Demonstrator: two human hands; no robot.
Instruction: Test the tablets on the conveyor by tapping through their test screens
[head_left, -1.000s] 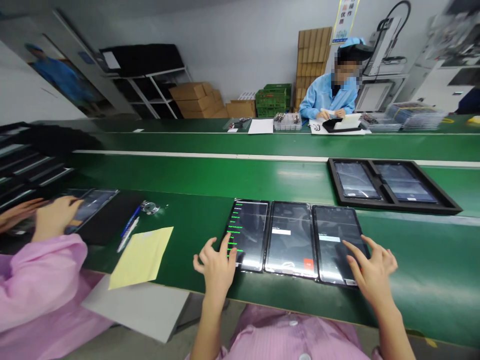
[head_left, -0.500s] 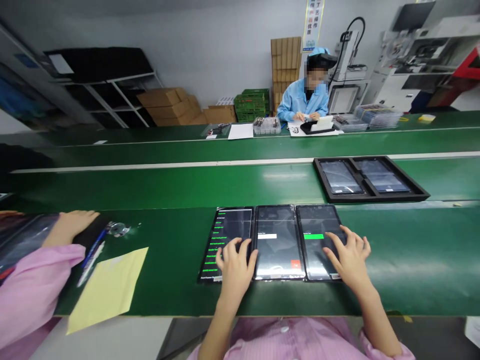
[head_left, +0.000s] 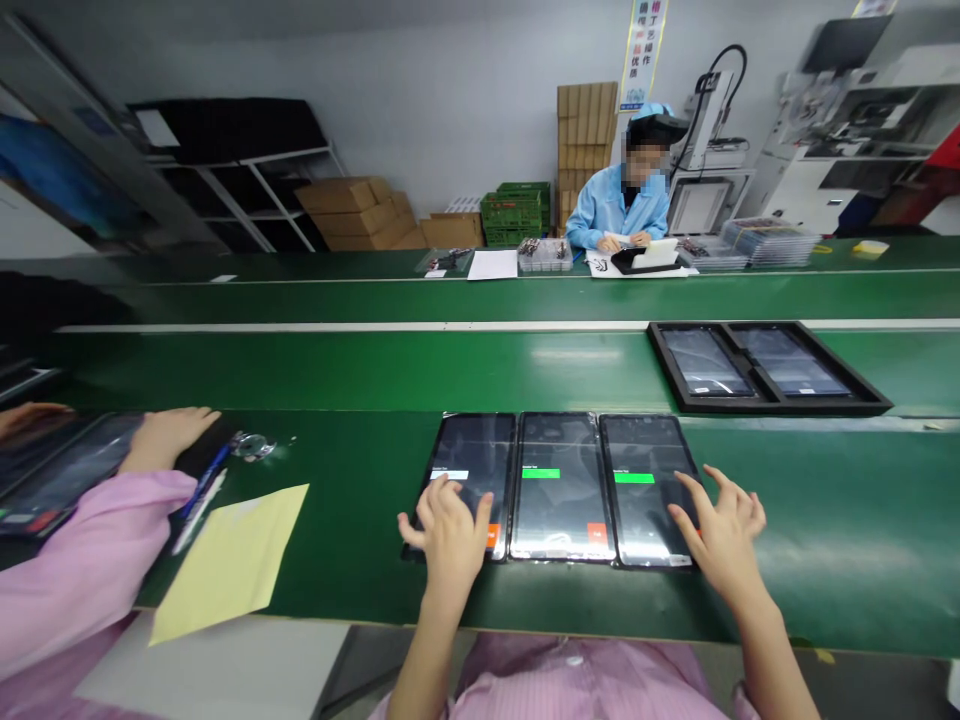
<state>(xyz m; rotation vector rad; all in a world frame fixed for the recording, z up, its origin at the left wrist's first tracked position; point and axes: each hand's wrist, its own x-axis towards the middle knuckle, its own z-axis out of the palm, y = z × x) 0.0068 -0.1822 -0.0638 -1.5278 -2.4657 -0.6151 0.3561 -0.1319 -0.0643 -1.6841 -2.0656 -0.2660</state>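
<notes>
Three tablets lie side by side on the green bench in front of me. The left tablet shows a white bar and a red-orange button. On the middle tablet there is a green bar with a red-orange button at the lower right. A green bar also shows on the right tablet. My left hand hovers over or touches the lower part of the left tablet, fingers bent and apart, holding nothing. At the right tablet's right edge, my right hand has its fingers spread and holds nothing; contact with the glass is unclear.
A black tray with two tablets sits farther back on the right. To the left lie a yellow paper, pens and a co-worker's hand on another tablet. Across the bench sits a person in blue.
The left tablet's green list has given way to a white bar and red-orange button. The middle and right tablets' bars turned from white to green. My left hand shifted over the left tablet.
</notes>
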